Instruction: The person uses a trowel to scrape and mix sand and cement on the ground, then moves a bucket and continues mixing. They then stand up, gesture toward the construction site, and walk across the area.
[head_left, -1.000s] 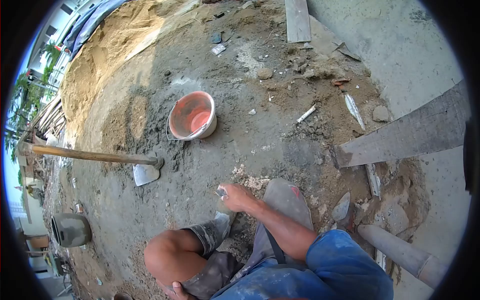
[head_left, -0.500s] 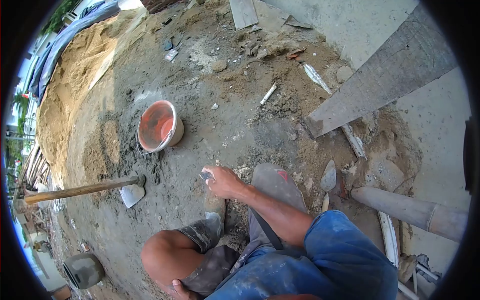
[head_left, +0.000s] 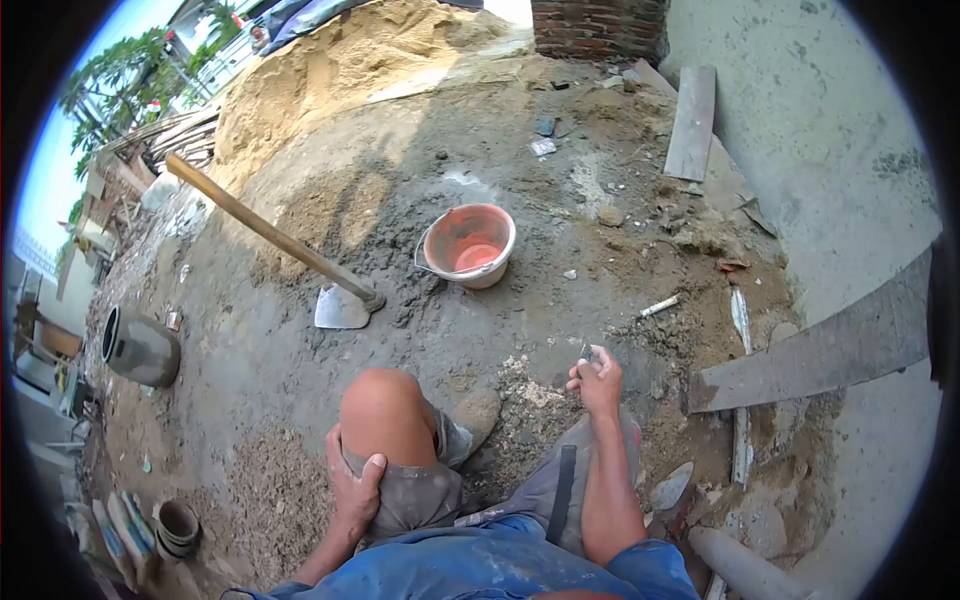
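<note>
My right hand (head_left: 598,382) is held out above the ground near my right knee, its fingers pinched on a small dark object (head_left: 588,354) whose kind I cannot make out. My left hand (head_left: 358,488) rests against the side of my bent left leg, thumb apart from the fingers and nothing held. Beyond my hands an orange-lined bucket (head_left: 497,268) with a wire handle stands on the mortar-smeared ground. Left of it a hoe (head_left: 270,232) rests with its blade down and its wooden handle slanting up. A trowel (head_left: 672,487) lies at my right.
A wooden plank (head_left: 820,375) juts in from the right, near a bamboo pole (head_left: 750,565). Farther off are a sand heap (head_left: 330,75) and a brick pillar (head_left: 598,28). At the left are a dark container (head_left: 145,348) and a stack of small pots (head_left: 177,528).
The view has turned left and lifted, so the bucket and hoe appear farther right. My right hand still holds the small dark object; more of my left hand now shows on the leg.
</note>
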